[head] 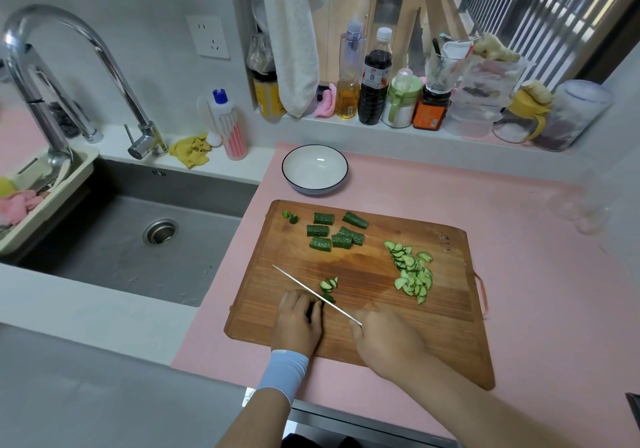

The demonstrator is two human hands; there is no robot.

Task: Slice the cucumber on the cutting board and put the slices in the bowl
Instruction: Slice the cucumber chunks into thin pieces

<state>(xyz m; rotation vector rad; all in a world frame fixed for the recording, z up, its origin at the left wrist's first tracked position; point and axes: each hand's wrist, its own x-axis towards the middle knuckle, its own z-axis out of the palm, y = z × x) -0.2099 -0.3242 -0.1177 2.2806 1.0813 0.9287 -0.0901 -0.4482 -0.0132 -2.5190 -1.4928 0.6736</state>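
A wooden cutting board (374,309) lies on the pink counter. My left hand (299,319) curls over a short cucumber piece (328,297) at the board's near left. Gripped in my right hand (384,340) is a knife, its blade (311,290) running against that piece. A few fresh slices (329,283) lie just past the blade. A pile of thin half-moon slices (412,271) sits on the right of the board. Several uncut chunks (334,231) and two end bits (289,215) rest at the far left. Beyond the board stands the white bowl (314,169), holding nothing.
A steel sink (138,233) with a tall faucet (62,67) lies to the left. Bottles and jars (415,84) line the window ledge behind the bowl. A dish-soap bottle (230,125) and yellow cloth (190,150) sit by the faucet.
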